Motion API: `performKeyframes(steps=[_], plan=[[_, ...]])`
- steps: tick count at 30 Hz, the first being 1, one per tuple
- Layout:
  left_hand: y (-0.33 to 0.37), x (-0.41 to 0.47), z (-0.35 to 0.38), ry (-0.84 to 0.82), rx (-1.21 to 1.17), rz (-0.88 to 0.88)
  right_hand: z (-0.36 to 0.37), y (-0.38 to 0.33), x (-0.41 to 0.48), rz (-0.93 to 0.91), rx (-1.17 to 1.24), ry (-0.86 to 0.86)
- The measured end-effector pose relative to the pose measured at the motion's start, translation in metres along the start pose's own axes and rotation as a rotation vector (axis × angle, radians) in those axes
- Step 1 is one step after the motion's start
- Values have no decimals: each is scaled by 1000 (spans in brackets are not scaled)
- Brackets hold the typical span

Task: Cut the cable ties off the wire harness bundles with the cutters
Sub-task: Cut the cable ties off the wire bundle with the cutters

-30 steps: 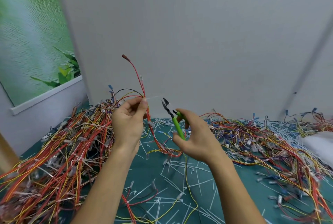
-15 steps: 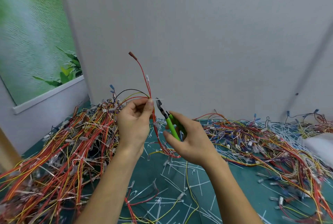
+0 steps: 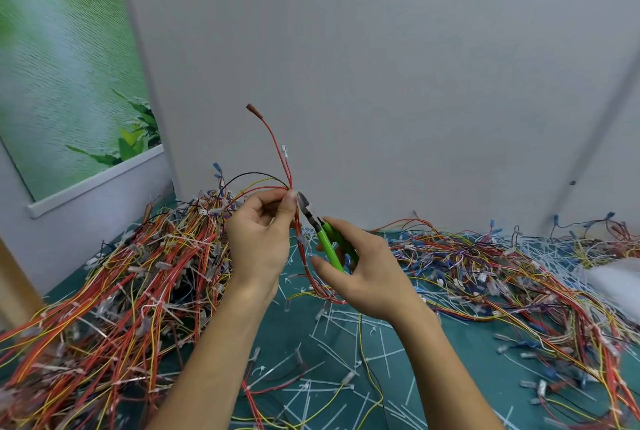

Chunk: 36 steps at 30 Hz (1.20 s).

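The left hand (image 3: 258, 242) is raised in front of the person, back of the hand toward them and wrist straight. Its thumb and forefinger are pinched tight on a thin wire harness (image 3: 279, 156). From the pinch, glossy red strands rise toward 12 o'clock and end in a small brown cap, with a little white cable tie (image 3: 284, 151) sticking out partway up. A black strand and a yellow one arc off toward 9 o'clock, and the rest of the red strands hang in a loop toward 6 o'clock between the two wrists.

The right hand (image 3: 367, 273) sits at 4 o'clock from the left, palm turned inward. Its fingers are curled round the smooth bright-green handles of the cutters (image 3: 323, 239) and the thumb is stretched along the near handle. The dark metal nose points toward 11 o'clock, with its tip just beside the left fingertips. I cannot tell whether the blades have anything between them.

Below lies a teal mat (image 3: 460, 343) strewn with stiff white cut ties (image 3: 332, 358). A thick tangle of red, yellow and orange harnesses (image 3: 121, 291) is heaped at 8 o'clock. A flatter spread with blue connectors (image 3: 502, 267) lies at 3 o'clock. A plain grey wall (image 3: 381, 66) stands behind, and a green leafy poster (image 3: 62, 66) hangs at 10 o'clock.
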State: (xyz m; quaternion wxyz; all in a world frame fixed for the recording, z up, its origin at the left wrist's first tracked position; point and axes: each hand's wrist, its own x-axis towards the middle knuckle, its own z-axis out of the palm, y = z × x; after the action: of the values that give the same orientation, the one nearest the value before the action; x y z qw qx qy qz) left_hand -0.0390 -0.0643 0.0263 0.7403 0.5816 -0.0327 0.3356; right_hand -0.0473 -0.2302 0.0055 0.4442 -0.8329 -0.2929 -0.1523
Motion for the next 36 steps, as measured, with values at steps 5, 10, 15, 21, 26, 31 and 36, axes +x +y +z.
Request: performKeyframes(steps=[5,10,15,21,26,31,36], plan=[[0,0,-1,3,-21,-12,2,2,0,3,30,-14],[1,0,-1,2,-22,-8,2,0,1,-12,41,2],[2,0,-1,-1,-15,8,3,0,1,-15,58,-2],[1,0,0,-4,-13,1,2,1,0,26,69,-12],[2,-3,2,-26,-37,-7,3,-6,0,24,141,14],[5,-5,2,-85,-24,4,2,-8,1,87,273,-37],[3,-6,1,-62,56,65,2,-10,2,150,451,-102]])
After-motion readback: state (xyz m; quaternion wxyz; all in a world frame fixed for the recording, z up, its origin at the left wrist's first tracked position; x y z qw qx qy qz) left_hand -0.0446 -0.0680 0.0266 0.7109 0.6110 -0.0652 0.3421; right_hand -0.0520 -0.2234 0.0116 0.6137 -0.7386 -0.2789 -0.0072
